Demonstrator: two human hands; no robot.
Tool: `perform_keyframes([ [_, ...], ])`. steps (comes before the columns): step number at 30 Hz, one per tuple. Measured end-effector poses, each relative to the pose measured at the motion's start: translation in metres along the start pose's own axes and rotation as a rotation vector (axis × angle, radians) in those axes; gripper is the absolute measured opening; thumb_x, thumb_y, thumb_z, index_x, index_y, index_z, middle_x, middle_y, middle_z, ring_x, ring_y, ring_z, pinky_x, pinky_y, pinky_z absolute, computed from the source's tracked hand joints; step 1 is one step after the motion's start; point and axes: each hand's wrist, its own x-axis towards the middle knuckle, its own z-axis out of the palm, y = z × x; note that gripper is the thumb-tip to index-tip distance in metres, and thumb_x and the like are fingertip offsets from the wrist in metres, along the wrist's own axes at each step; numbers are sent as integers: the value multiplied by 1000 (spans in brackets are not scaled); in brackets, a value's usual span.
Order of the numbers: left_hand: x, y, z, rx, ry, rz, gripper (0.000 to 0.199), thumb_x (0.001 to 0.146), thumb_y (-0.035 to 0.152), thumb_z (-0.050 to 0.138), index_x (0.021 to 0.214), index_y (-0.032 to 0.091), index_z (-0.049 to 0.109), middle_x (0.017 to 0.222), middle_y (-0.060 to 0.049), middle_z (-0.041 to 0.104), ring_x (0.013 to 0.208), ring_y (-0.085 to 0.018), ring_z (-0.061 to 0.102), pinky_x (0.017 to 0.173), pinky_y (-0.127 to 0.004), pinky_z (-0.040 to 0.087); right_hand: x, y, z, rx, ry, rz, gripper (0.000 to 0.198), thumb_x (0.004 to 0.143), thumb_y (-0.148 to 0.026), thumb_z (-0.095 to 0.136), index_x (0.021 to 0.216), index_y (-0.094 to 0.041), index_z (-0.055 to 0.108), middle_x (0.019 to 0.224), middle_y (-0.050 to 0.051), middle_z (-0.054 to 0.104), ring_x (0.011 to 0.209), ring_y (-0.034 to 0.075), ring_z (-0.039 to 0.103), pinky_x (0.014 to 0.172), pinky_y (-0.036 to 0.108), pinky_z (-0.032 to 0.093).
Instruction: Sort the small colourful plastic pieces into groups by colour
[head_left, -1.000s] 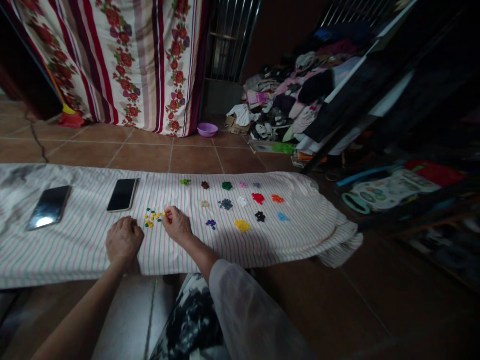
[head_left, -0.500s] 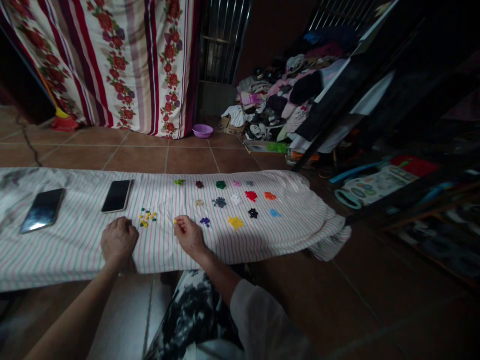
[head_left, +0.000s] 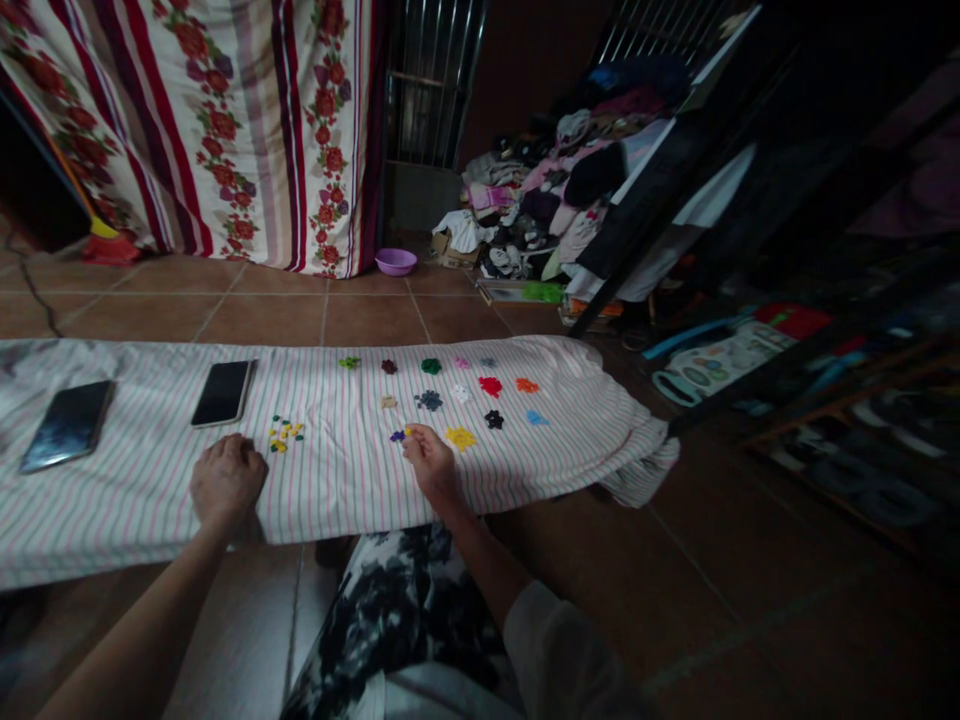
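Observation:
My right hand (head_left: 430, 462) pinches a small yellow piece (head_left: 408, 431) between thumb and fingertips, just right of a little purple pile (head_left: 397, 437). Close by on its right lies a heap of yellow pieces (head_left: 460, 438). My left hand (head_left: 227, 478) rests palm down on the striped cloth (head_left: 337, 500), its fingers curled in, with nothing seen in them. Beside it, to the right, is a loose mix of yellow and dark green pieces (head_left: 286, 434). Further piles include dark grey (head_left: 430, 400), black (head_left: 493, 419), red (head_left: 490, 386) and light blue (head_left: 537, 418).
A phone (head_left: 223, 393) lies beyond my left hand, and a dark tablet-like device (head_left: 67, 425) farther left. Past the cloth, a purple basin (head_left: 396, 262) stands on the tiled floor near a floral curtain (head_left: 247, 130). Clothes (head_left: 540, 190) are heaped behind.
My right hand has moved right with the yellow piece, from the bare cloth by the mixed pieces to the purple pile. My left hand stays put; the view has shifted slightly.

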Motion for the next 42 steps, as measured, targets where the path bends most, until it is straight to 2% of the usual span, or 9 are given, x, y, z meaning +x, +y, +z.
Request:
perform_keyframes([
  [2, 0, 0, 0, 4, 7, 4, 22, 79, 25, 40, 89, 16, 58, 95, -13, 66, 92, -28, 59, 80, -39, 44, -3, 6, -14, 9, 64, 13, 27, 91, -34, 43, 107, -23, 63, 93, 4, 70, 82, 16, 66, 74, 28, 54],
  [6, -1, 4, -4, -17, -13, -24, 22, 79, 25, 41, 91, 17, 58, 98, -13, 66, 95, -28, 59, 82, -40, 44, -8, 24, -43, -56, 221, -52, 28, 91, -32, 42, 101, -21, 66, 104, 10, 66, 97, 19, 62, 84, 34, 53],
  [9, -1, 8, -9, -39, -35, -43, 22, 78, 24, 43, 90, 15, 59, 98, -16, 65, 96, -30, 59, 81, -42, 44, -5, 42, -61, -128, 334, -59, 28, 89, -31, 43, 97, -20, 68, 103, 12, 63, 97, 21, 60, 84, 36, 53],
  [11, -1, 9, -11, -49, -39, -40, 21, 78, 23, 43, 88, 15, 59, 97, -17, 65, 96, -32, 59, 79, -43, 44, 1, 54, -70, -181, 360, -52, 27, 87, -31, 45, 93, -20, 69, 101, 11, 63, 96, 21, 59, 84, 38, 52],
  [17, -1, 9, -12, -67, -45, -34, 19, 75, 22, 45, 86, 15, 58, 96, -18, 64, 96, -33, 59, 79, -45, 44, 21, 78, -77, -287, 300, -41, 29, 84, -28, 45, 89, -18, 72, 98, 11, 66, 97, 23, 59, 91, 42, 49],
  [26, 0, 7, -9, -45, -31, -16, 18, 77, 23, 44, 85, 16, 58, 94, -16, 65, 94, -32, 60, 78, -43, 44, 22, 81, -69, -313, 182, -115, 36, 82, -21, 41, 102, -19, 71, 110, 9, 68, 105, 22, 58, 98, 42, 44],
  [32, -2, 7, -9, -50, -6, -12, 19, 79, 22, 43, 87, 15, 59, 95, -16, 65, 95, -31, 60, 79, -43, 44, 17, 84, -83, -278, 90, -81, 41, 81, -36, 55, 117, -18, 64, 121, 12, 62, 110, 25, 56, 92, 42, 48],
  [35, -1, 6, -7, -34, -15, -20, 21, 77, 23, 44, 88, 15, 60, 95, -15, 66, 94, -30, 60, 80, -42, 44, 15, 87, -87, -322, 2, -94, 46, 76, -37, 64, 118, -18, 63, 123, 12, 61, 112, 27, 54, 96, 45, 45],
  [42, 0, 5, -5, -25, -6, -26, 23, 76, 23, 45, 90, 16, 61, 94, -13, 66, 92, -29, 59, 79, -41, 45, 19, 93, -85, -311, -39, -109, 35, 78, -29, 64, 112, -21, 66, 118, 10, 65, 108, 25, 58, 98, 44, 43],
])
